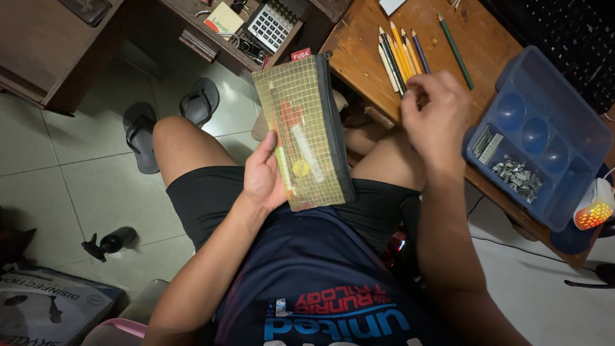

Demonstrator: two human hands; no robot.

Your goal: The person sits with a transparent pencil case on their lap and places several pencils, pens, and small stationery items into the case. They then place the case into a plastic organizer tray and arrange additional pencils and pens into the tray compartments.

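Observation:
My left hand holds a see-through mesh pencil pouch with a black zipper edge, upright over my lap. Pens and small items show inside it. My right hand reaches to the edge of the wooden desk, its fingers closed at the near ends of a row of pencils. Whether it grips one I cannot tell. A single green pencil lies apart to the right of the row.
A blue plastic tray with staples sits on the desk at right. A small glowing lamp stands beside it. An open drawer with a calculator is at the top. Sandals lie on the tiled floor.

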